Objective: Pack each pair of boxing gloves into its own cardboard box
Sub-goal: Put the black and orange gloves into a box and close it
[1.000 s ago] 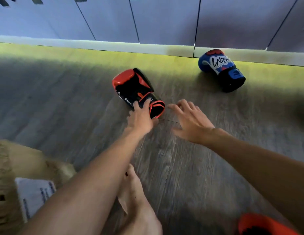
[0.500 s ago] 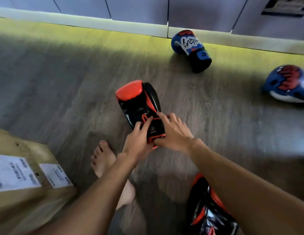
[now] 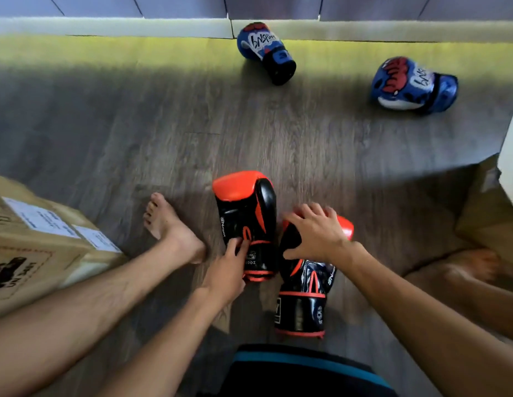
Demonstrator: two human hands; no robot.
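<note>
Our left hand point(image 3: 226, 267) pinches the cuff of the black-orange boxing glove point(image 3: 244, 213) on the floor point(image 3: 135, 124). Just right of it, right hand point(image 3: 315, 233) clasps the twin glove point(image 3: 304, 287), hiding its padding. Cardboard box point(image 3: 34, 247) left, frame-cropped.

Wood floor point(image 3: 120, 124), blue gloves point(image 3: 261, 44) apart, black-orange gloves point(image 3: 241, 207) side by side, cardboard box point(image 3: 34, 253)
</note>
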